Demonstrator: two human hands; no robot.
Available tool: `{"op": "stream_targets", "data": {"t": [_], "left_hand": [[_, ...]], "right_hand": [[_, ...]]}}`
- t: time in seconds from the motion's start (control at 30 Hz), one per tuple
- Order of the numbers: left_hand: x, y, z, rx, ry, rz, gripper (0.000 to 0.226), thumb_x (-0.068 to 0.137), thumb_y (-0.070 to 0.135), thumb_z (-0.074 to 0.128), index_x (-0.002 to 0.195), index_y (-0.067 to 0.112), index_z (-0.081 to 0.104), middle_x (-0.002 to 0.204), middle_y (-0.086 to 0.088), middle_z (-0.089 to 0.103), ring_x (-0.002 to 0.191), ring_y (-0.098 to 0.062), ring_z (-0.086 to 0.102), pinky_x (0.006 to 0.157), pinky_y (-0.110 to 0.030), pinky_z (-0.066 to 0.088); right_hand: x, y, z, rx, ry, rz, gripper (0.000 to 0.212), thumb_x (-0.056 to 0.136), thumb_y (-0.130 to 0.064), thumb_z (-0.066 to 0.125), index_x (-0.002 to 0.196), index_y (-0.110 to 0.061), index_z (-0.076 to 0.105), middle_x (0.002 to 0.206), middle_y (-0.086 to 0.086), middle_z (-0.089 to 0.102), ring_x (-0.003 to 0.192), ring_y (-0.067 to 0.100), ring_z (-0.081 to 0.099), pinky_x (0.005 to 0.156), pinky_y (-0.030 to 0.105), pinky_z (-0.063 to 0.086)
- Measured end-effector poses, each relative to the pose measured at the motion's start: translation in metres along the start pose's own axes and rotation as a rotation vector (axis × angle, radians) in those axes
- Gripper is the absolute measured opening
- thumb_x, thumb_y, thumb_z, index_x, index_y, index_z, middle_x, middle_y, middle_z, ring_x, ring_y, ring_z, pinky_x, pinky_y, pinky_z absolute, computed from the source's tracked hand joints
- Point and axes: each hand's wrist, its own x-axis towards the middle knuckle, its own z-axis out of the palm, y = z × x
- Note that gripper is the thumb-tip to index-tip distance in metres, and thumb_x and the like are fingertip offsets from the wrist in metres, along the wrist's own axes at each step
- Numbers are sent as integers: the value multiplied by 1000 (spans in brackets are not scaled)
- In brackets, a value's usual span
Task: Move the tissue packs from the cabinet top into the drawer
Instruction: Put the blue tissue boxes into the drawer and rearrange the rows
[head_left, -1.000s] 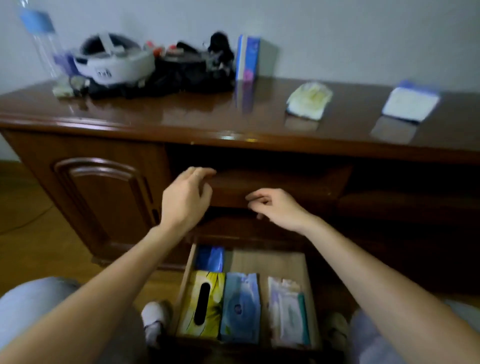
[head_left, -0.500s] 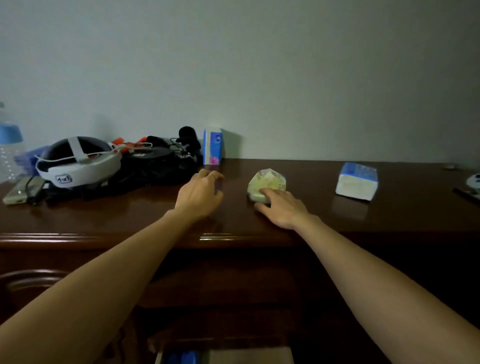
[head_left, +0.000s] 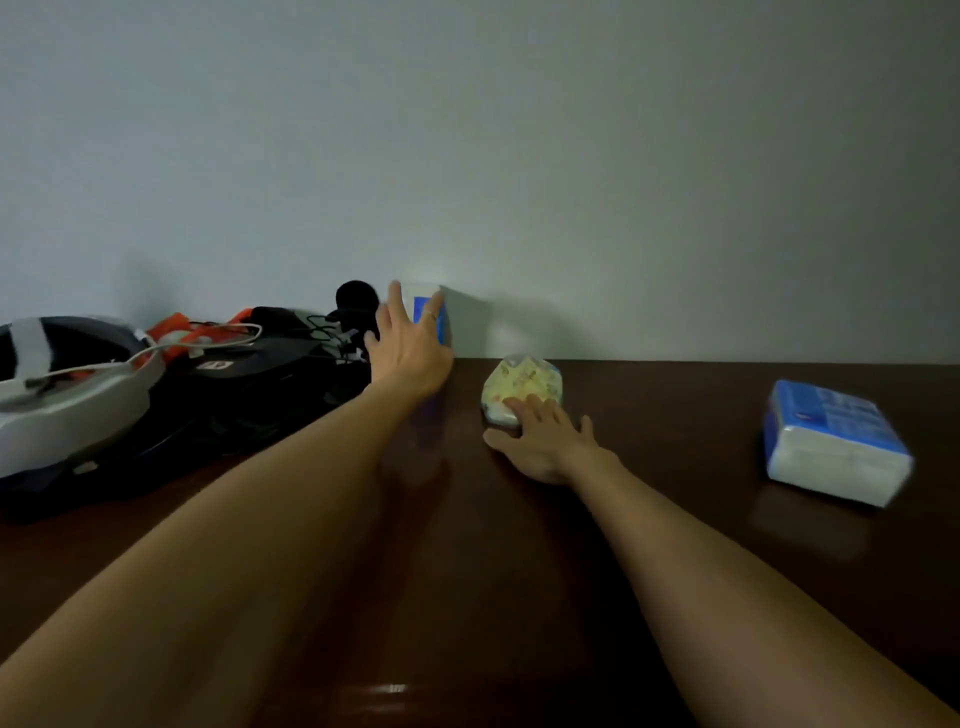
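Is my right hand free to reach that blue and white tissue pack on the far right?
Probably not yet: the right hand rests on the yellow pack. The cabinet top towards the blue and white pack is bare.

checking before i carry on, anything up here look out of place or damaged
Only the yellow tissue pack under the right hand stands out: it looks crumpled and rounded, while the blue and white pack is boxy. Nothing is spilled.

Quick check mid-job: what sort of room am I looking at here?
Probably a home room, a bedroom or living room. A glossy dark wooden cabinet top stands against a plain painted wall, with tissue packs lying loose and a white headset among tangled cables at the left.
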Motion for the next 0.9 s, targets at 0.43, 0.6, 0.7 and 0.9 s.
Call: {"op": "stream_targets", "data": {"t": [0.43,0.6,0.7,0.9], "left_hand": [[50,14,30,-13,96,14,38,85,4,64,119,8,48,130,-18,37,110,-46,44,71,-40,42],[-38,5,16,-32,120,97,100,68,15,82,147,25,22,127,-15,34,110,-42,46,67,-47,52],[-88,-9,-4,-112,79,-42,127,59,28,91,152,36,5,137,-13,33,118,-39,44,78,-52,54],[-189,-15,-70,-137,-13,-174,98,64,41,87,138,17,27,130,-11,50,118,-36,52,86,-49,50]], "right_hand": [[42,-9,1,16,131,-13,79,92,-72,35,156,-26,25,165,6,23,152,30,18,119,63,10],[-8,-16,-19,-186,187,-93,52,96,-42,45,141,-16,42,150,12,41,136,35,38,106,49,38],[-56,-17,-16,-158,187,-92,41,97,-36,48,134,-19,47,145,9,44,132,32,41,96,48,43],[-161,-29,-8,-193,248,-147,37,96,-46,52,122,-22,57,135,6,54,126,30,51,94,44,47]]}}
